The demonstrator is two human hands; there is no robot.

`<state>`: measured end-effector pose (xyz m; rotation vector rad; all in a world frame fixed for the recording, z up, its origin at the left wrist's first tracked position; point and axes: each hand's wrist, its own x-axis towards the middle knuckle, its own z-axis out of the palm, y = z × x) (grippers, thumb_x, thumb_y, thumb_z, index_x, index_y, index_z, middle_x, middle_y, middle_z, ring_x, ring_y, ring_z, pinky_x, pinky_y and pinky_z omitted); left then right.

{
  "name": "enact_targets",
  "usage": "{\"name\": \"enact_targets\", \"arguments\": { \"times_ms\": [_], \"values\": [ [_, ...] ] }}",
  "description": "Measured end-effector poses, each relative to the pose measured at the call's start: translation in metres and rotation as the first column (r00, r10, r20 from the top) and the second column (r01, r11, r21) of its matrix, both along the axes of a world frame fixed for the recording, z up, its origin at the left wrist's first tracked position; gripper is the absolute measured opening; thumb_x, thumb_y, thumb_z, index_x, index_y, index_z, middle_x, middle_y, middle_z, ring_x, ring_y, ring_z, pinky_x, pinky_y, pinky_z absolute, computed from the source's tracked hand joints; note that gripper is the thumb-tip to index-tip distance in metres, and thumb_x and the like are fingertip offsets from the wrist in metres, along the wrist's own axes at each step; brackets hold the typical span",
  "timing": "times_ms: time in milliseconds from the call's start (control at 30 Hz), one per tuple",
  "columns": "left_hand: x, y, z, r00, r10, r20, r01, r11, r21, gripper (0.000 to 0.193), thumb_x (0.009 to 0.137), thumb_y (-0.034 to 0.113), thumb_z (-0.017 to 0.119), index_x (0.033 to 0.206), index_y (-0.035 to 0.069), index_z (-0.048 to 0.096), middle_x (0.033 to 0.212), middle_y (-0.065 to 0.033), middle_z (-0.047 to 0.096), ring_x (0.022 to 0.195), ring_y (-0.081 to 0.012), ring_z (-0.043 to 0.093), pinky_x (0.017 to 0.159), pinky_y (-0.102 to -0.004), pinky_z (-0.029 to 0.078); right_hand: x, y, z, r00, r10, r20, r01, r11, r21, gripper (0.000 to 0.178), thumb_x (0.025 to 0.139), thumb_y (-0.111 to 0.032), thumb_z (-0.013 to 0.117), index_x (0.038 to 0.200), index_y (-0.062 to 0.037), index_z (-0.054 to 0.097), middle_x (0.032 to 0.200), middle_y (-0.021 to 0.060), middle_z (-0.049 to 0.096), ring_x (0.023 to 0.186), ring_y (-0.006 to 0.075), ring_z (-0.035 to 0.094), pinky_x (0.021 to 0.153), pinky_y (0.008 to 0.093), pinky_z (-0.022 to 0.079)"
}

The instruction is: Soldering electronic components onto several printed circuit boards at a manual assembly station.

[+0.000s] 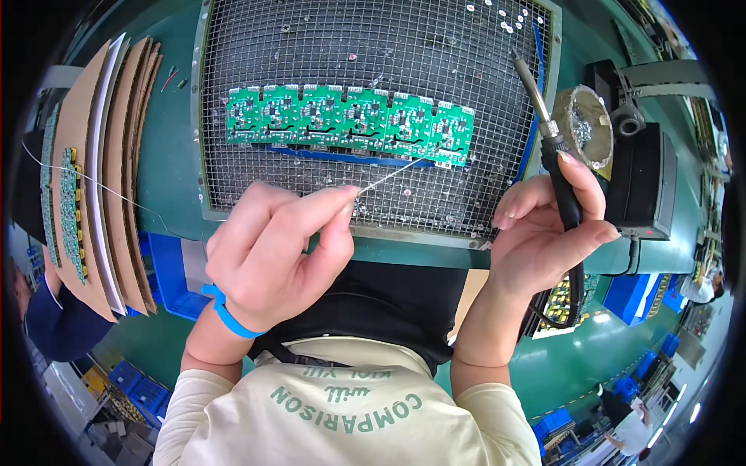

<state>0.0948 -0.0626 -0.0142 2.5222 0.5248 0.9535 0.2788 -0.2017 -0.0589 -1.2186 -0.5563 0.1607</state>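
A panel of several joined green circuit boards (365,116) lies across a mesh-topped work tray (311,46). My left hand (268,252), with a blue band at its wrist, is closed in a pinch on a thin solder wire (388,177). The wire's free end slants up to the right, toward the lower edge of the rightmost boards; whether it touches them I cannot tell. Off to the right, my right hand (536,241) grips a soldering iron (565,182) by its black handle. The iron's tip points up and left, over the mesh and apart from the boards.
A round holder (581,128) with metallic bits stands right of the tray, beside a black box (643,182). At left, upright cardboard sheets (128,171) stand near more green boards (68,213). Small white pieces (509,19) lie at the tray's far right.
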Motion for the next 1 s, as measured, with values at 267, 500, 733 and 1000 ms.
{"name": "enact_targets", "arguments": {
  "times_ms": [267, 500, 733, 1000],
  "values": [
    [-0.008, 0.0, -0.002, 1.0, 0.023, -0.009, -0.023, 1.0, 0.008, 0.028, 0.071, -0.005, 0.076, 0.096, 0.007, 0.074, 0.068, 0.0, 0.054, 0.051, -0.0089, 0.047, 0.044, -0.0237, 0.039, 0.0, 0.003, 0.004, 0.998, 0.019, 0.054, -0.019, 1.0, 0.01, 0.074, 0.101, -0.062, 0.022, 0.12, 0.0028, 0.055, 0.056, 0.0083, 0.05, 0.043, 0.0127, 0.045, 0.041, 0.0231, 0.04],
    [-0.021, 0.009, -0.009, 0.994, 0.102, 0.027, -0.102, 0.995, 0.0, 0.025, 0.072, -0.006, 0.074, 0.094, 0.006, 0.074, 0.068, 0.0006, 0.054, 0.05, -0.007, 0.04, 0.043, -0.0222, 0.033, 0.001, 0.002, 0.005, 0.997, 0.045, 0.062, -0.044, 0.999, -0.015, 0.077, 0.1, -0.064, 0.024, 0.118, 0.0042, 0.055, 0.063, 0.0092, 0.054, 0.044, 0.0121, 0.046, 0.041, 0.0224, 0.04],
    [-0.03, 0.02, -0.009, 0.982, 0.17, 0.085, -0.174, 0.984, 0.042, 0.021, 0.075, -0.008, 0.07, 0.093, 0.003, 0.074, 0.069, 0.0, 0.053, 0.05, -0.0056, 0.037, 0.044, -0.0219, 0.028, -0.004, 0.006, 0.012, 1.0, -0.006, -0.016, 0.007, 0.999, 0.043, 0.057, 0.103, -0.049, 0.036, 0.12, 0.0027, 0.051, 0.061, 0.0067, 0.054, 0.045, 0.0095, 0.048, 0.041, 0.0198, 0.039],
    [-0.023, 0.011, -0.002, 0.994, 0.101, 0.049, -0.099, 0.994, -0.039, 0.024, 0.075, -0.007, 0.067, 0.095, 0.003, 0.074, 0.072, -0.0007, 0.055, 0.05, -0.0048, 0.041, 0.044, -0.0206, 0.033, -0.004, 0.003, 0.013, 0.998, 0.04, -0.037, -0.038, 0.997, 0.07, 0.041, 0.103, -0.038, 0.043, 0.123, -0.0022, 0.044, 0.061, 0.0072, 0.053, 0.045, 0.0098, 0.048, 0.042, 0.0196, 0.04]
  ]
}}
